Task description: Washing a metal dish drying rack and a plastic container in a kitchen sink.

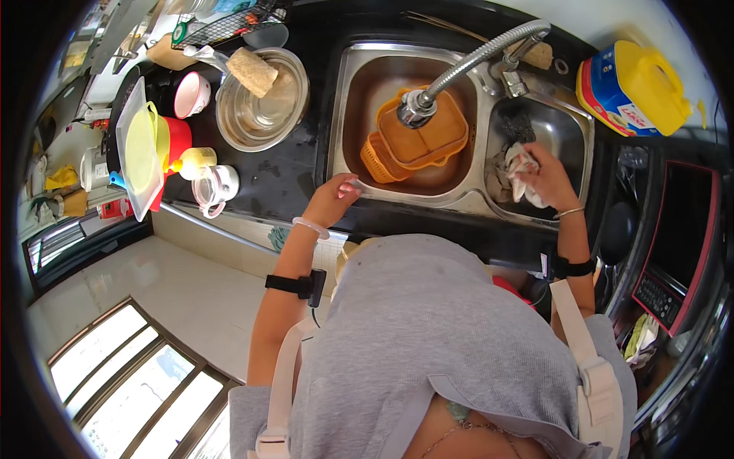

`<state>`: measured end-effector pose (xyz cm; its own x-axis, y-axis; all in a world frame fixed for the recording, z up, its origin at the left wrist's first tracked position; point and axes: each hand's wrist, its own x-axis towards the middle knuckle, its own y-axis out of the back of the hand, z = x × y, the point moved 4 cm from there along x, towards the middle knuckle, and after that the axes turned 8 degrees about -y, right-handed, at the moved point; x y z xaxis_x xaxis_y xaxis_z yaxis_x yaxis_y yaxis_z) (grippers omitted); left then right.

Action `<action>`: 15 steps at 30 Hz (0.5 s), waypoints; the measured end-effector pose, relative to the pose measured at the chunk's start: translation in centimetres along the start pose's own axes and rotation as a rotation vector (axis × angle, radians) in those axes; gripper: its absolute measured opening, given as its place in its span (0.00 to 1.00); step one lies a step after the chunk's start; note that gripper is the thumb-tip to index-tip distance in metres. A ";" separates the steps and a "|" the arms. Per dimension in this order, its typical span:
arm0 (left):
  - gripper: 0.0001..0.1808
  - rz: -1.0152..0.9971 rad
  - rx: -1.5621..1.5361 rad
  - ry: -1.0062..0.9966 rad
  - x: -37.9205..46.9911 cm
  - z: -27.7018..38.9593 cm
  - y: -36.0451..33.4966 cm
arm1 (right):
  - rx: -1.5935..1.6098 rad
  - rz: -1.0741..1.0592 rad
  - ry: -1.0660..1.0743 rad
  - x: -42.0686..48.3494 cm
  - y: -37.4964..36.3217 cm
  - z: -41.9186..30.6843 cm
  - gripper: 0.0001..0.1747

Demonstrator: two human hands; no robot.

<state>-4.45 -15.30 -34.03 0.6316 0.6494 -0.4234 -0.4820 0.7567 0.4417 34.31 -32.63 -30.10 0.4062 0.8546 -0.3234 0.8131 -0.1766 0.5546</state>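
Over the small right sink basin (pixel 565 135), my right hand (pixel 547 178) grips a crumpled white cloth (pixel 523 166) with reddish marks. Beside it in that basin lie a brownish cloth (pixel 498 177) and a dark mesh scourer (pixel 518 126). My left hand (pixel 334 199), fingers loosely curled and apart, is at the front left rim of the large steel basin (pixel 367 74), holding nothing visible. An orange plastic basket (pixel 424 129) and a smaller orange basket (pixel 381 160) rest in the large basin, partly under the tap's spray head (pixel 417 109).
A flexible metal tap (pixel 487 54) arches over the sink. Left on the black counter are steel bowls (pixel 287 123) with a loofah piece (pixel 252 72), a bowl (pixel 192 96), a glass mug (pixel 207 189) and a yellow bottle (pixel 198 162). A yellow jug (pixel 636 89) stands right.
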 end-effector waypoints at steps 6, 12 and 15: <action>0.19 -0.108 0.053 -0.051 3.0 0.8 -2.9 | 0.412 -0.165 -0.133 -1.8 -3.3 3.3 0.27; 0.19 -0.134 0.063 -0.093 4.4 2.0 -4.9 | 0.550 -0.208 -0.080 -0.6 -4.5 -1.8 0.27; 0.19 -0.114 0.106 -0.125 4.2 2.5 -4.3 | 0.426 -0.355 -0.008 -1.4 -5.0 -3.3 0.26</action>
<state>1.82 -16.01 -35.68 0.7521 0.5409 -0.3766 -0.3410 0.8083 0.4800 28.28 -31.35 -29.89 0.0788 0.8942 -0.4407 0.9967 -0.0620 0.0523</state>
